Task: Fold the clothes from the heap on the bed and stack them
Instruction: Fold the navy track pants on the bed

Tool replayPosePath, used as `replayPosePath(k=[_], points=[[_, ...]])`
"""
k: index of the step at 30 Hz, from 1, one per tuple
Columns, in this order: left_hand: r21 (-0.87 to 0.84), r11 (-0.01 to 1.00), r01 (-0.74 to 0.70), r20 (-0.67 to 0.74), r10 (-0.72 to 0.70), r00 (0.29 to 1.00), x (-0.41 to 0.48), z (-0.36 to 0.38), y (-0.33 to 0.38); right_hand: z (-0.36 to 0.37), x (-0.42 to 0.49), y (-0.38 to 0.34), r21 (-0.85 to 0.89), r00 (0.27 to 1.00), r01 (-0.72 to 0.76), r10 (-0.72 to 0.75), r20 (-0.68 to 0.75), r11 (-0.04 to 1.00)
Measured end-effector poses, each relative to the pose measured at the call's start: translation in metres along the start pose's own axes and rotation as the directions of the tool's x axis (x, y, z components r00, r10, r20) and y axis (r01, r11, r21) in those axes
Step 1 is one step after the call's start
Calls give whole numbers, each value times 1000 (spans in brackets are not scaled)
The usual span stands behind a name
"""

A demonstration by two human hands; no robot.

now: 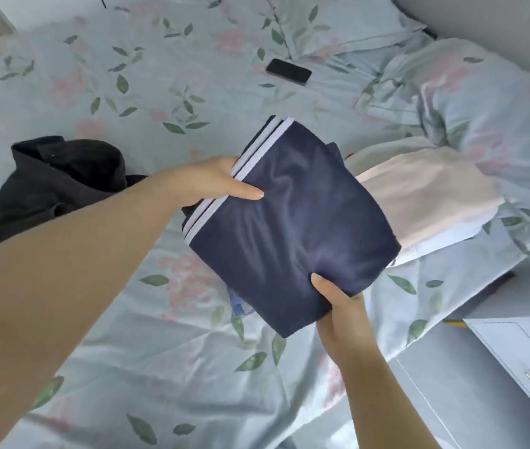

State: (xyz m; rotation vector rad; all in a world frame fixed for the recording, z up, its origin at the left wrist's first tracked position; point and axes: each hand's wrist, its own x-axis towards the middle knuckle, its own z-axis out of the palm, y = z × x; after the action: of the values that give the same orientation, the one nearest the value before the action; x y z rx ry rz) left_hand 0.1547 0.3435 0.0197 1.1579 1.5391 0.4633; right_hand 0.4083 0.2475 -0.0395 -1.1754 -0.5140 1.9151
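Head view: both hands hold a folded navy garment (292, 222) above the bed (160, 367), the left hand (215, 183) pinching its striped edge, the right hand (338, 299) gripping the near corner, beside a pale folded stack (425, 192).

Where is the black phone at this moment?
In the head view the black phone lies on the floral sheet, top centre, beyond the navy garment, left of the crumpled pillow.

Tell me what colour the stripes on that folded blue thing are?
White stripes along the edge of the navy garment; head view shows them best.
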Motion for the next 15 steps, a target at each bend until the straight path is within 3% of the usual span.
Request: replayPosePath(k=[2, 4, 5, 6, 7, 9, 12, 13, 14, 15], points=[[247, 968, 53, -84, -33, 996, 36, 11, 0, -6, 15, 16, -160, 984, -173, 164, -69, 972], [496, 857, 142, -184, -57, 981, 61, 32, -14, -15, 29, 27, -283, 883, -433, 341, -321, 856], [573, 801, 172, -201, -67, 977, 68, 45, -24, -21, 36, 30, -312, 814, -500, 316, -488, 808], [609, 773, 176, -193, -71, 979, 71, 58, -34, -24, 40, 29, -384, 772, -489, 183, -609, 783], [620, 767, 164, -161, -81, 984, 71, 72, -45, -25, 43, 27, -520, 771, -423, -7, -637, 742], [655, 745, 130, -73, -109, 991, 65, 95, -67, -22, 53, 22, -787, 828, -248, -298, -474, 565], [765, 637, 92, -85, -42, 995, 54, 118, -98, -10, 80, 14, -980, 900, -133, -395, -182, 147], [786, 611, 95, -114, -8, 993, 51, 123, -106, -6, 87, 10, -987, 889, -150, -429, -159, 55], [796, 596, 100, -141, 22, 990, 49, 127, -113, -2, 92, 5, -985, 838, -169, -519, -167, 44], [802, 588, 104, -167, 54, 985, 46, 132, -119, 2, 95, 0, -986, 742, -148, -651, -163, 78]])
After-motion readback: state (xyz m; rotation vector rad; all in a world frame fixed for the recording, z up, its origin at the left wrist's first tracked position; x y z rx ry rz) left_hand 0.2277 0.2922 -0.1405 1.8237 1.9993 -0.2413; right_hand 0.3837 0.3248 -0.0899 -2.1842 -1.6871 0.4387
